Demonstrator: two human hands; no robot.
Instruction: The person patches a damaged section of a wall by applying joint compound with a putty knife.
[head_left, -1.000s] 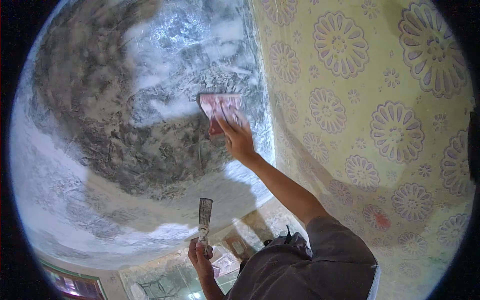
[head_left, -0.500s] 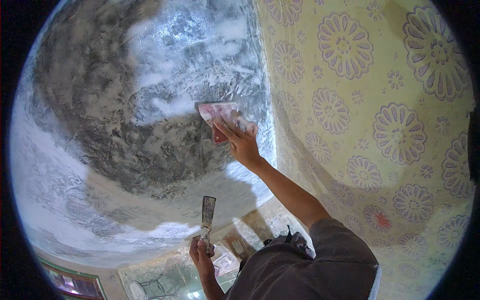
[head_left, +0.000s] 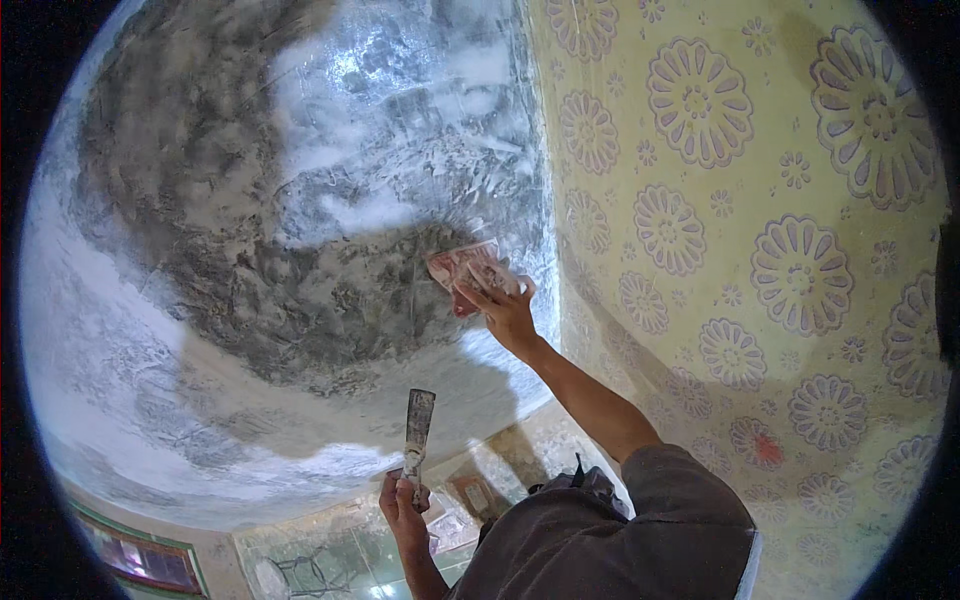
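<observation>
My right hand (head_left: 508,306) is closed around a reddish, plaster-smeared flat spreader (head_left: 462,262), whose broad edge lies against the grey and white streaked wall (head_left: 330,290) near the corner. Lower down, my left hand (head_left: 403,500) grips a putty knife (head_left: 419,425) by its whitened handle. The knife's dark blade points up, apart from the wall. Part of the spreader is hidden behind my right fingers.
To the right, a yellow wall (head_left: 720,290) with purple flower patterns meets the plastered one at a corner. Below left is a green-framed window (head_left: 135,555). A loop of dark wire (head_left: 310,575) shows near the bottom edge.
My right hand and the spreader have moved down and slightly right along the wall. My left hand with the putty knife has stayed nearly still. The view has shifted a little.
</observation>
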